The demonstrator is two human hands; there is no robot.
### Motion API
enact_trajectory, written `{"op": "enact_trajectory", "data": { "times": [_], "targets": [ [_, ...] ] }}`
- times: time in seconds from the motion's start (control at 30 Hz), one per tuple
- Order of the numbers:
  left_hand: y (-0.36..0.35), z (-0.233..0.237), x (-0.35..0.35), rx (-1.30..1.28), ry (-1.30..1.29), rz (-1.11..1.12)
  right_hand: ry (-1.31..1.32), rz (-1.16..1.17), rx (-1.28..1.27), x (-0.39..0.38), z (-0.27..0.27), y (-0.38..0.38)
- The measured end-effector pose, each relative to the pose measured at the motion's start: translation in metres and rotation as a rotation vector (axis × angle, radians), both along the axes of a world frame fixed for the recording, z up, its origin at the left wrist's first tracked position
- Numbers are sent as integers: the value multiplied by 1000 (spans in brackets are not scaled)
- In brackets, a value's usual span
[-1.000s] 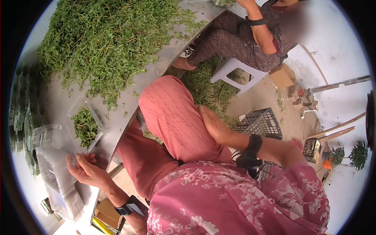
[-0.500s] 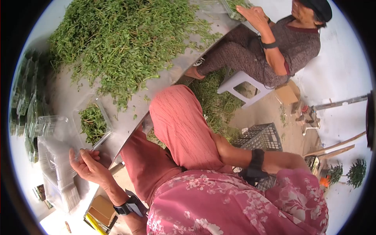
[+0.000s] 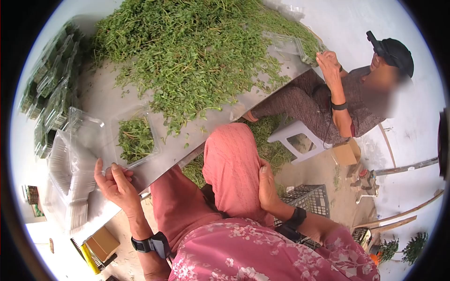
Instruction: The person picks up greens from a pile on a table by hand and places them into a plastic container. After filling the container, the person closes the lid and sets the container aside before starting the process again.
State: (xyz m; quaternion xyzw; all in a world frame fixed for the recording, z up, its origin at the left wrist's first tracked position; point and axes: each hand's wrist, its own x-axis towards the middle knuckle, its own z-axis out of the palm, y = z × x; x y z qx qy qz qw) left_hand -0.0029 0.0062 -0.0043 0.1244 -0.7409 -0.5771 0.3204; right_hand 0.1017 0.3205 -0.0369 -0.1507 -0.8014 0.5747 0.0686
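A clear plastic clamshell box lies open near the table's edge, with a clump of leafy green stems in it. At its near corner is my left hand, palm up, thumb and fingers apart, fingertips right by the rim. My right hand lies on the side of my raised knee with fingers stretched out, holding nothing. Left of the open box stands a stack of nested empty clamshells. A large heap of loose greens covers the table beyond.
Filled boxes are piled at the far left of the metal table. Across the corner a co-worker sits on a white stool, hands at another box. A black crate and cardboard box are on the floor.
My view has shifted, so the table sits lower and further right. My right hand has come into sight on my knee. The co-worker's head and hands have moved; my left hand stays by the box.
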Motion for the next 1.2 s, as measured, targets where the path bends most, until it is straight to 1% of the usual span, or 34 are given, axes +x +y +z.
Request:
{"op": "enact_trajectory", "data": {
  "times": [0.17,0.2,0.3,0.4,0.5,0.6,0.67,0.73,0.77,0.8,0.83,0.87,0.9,0.93,1.0,1.07,1.17,1.2],
  "targets": [
    [-2,-2,0,21,-8,-10,-122,-16,47,12,-25,10],
    [-1,-3,0,32,-9,-9,-186,19,19,17,-38,17],
    [1,2,2,53,-7,-13,-218,15,-217,23,-52,18],
    [3,5,2,65,-10,-11,-354,176,-279,36,-106,41],
    [3,6,2,69,-9,-5,-277,215,-207,35,-124,51],
    [1,4,2,88,5,-15,-389,155,-168,15,-66,51],
    [1,3,2,102,26,-23,-421,280,253,-19,-78,95],
    [1,5,3,95,11,-34,-190,239,358,-68,-41,115],
    [1,4,3,99,18,-34,-40,277,452,-97,-26,132],
    [1,4,3,103,24,-36,10,240,353,-122,12,122],
    [1,3,2,108,31,-40,81,236,337,-148,36,119],
    [1,3,2,97,25,-38,175,268,413,-171,61,112],
    [0,4,3,84,20,-35,215,306,572,-189,89,100],
    [0,4,3,70,14,-32,250,345,585,-214,94,100],
    [-1,4,3,77,10,-28,407,490,840,-251,121,75],
    [-1,5,4,75,4,-28,224,576,779,-276,138,41],
    [0,6,4,68,5,-33,236,714,836,-317,125,7],
    [0,4,3,63,11,-36,226,714,854,-326,118,-4]
  ]
}}
